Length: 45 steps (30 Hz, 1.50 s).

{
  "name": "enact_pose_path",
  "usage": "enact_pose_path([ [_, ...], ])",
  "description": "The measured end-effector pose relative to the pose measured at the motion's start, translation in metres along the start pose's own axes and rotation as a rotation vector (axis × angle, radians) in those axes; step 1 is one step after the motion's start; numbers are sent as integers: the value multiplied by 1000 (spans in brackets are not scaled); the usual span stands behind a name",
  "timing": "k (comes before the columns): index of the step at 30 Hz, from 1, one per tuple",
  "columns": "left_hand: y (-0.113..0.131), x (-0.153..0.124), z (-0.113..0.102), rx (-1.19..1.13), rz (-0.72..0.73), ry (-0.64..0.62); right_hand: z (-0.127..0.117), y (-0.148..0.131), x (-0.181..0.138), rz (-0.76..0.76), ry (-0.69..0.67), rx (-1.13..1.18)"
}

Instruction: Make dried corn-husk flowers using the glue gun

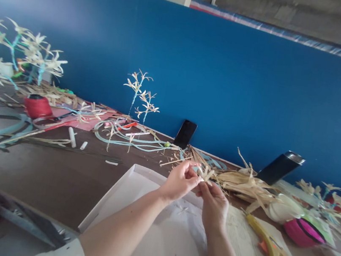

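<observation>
Both hands meet above the far edge of a shallow white box lid (148, 231) marked with red handwriting. Between them is a small husk flower (207, 174) with pale, narrow petals. My left hand (182, 179) pinches at its left side, thumb and fingers together. From the right, my right hand (214, 201) grips the flower's lower part, its fingers closed. The fingers hide the flower's base. Behind the hands lies a heap of dry corn husks (242, 183).
To the right, a yellow glue gun (267, 249) rests on written paper, near a pink pouch (304, 232). A phone (185, 133) and a black bottle (281, 168) lean by the blue partition (244, 83). At left are a red thread spool (37, 107) and finished husk flowers (34, 50).
</observation>
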State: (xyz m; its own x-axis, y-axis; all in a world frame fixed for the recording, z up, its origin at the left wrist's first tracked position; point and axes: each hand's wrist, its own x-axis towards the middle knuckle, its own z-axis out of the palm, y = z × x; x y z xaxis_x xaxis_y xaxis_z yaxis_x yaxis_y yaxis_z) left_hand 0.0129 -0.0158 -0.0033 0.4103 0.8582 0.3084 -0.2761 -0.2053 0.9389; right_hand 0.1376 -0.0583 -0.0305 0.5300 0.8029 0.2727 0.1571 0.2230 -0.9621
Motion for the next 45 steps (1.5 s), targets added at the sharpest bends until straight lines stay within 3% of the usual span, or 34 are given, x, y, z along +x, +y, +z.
enact_pose_path([
  [7,12,-2,0,-52,-18,-7,3,-2,-1,74,5,206],
  [10,13,-1,-1,-47,-37,45,4,-5,0,127,-9,348],
  [16,-5,6,-6,178,-49,162,3,-8,3,268,-27,491],
  [20,-15,7,-7,330,-47,56,0,-10,4,287,-58,536],
  [25,-12,4,-4,339,-95,-84,-3,-9,3,286,-103,564],
  [32,-7,3,-6,336,-155,-80,-1,-7,1,307,-150,548],
  [45,-11,5,-5,300,-195,-107,1,-5,3,275,-102,423],
])
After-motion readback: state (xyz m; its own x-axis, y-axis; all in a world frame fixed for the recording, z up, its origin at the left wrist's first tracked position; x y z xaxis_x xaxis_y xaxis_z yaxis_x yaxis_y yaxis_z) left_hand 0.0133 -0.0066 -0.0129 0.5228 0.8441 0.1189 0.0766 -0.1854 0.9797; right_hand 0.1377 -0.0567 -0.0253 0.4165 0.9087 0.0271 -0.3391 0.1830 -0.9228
